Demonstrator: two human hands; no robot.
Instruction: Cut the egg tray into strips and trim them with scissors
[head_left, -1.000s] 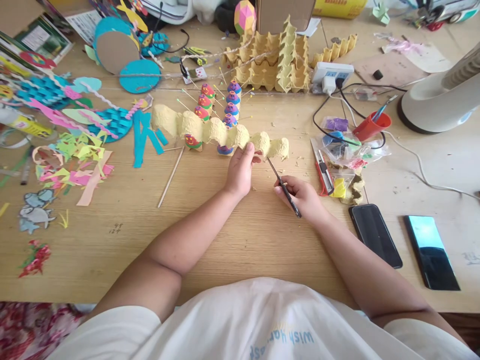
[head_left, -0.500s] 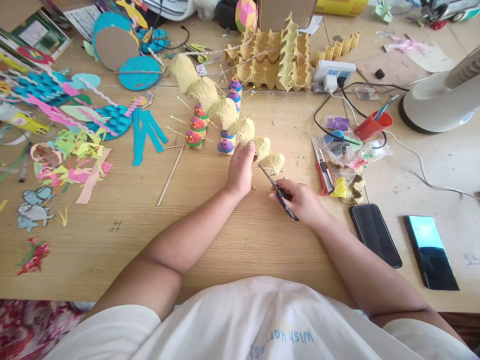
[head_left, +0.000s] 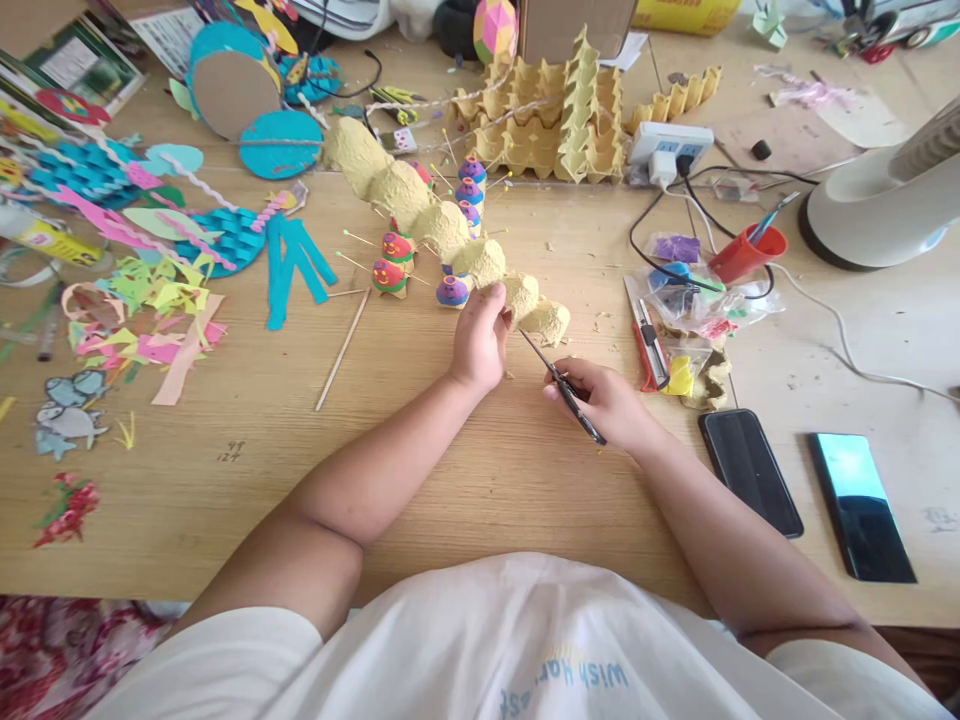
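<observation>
My left hand is closed on a long strip of yellow egg carton, its bumpy cups running from the upper left down to the right. In my right hand is a pair of black-handled scissors, with the blades pointing up and left at the strip's lower edge. Whether the tips touch the carton I cannot tell. Behind and under the strip stand painted carton caterpillars: a red and green one and a purple and blue one, both stuck with pins. Another purple piece sits beside my left hand.
Egg trays lie at the back beside a white power strip. A red box cutter, a red cup and two phones are on the right. Paper scraps and a wooden stick lie left.
The far end of the carton strip has swung slightly left and toward me, covering more of the red caterpillar. The scissors have shifted a little to the right.
</observation>
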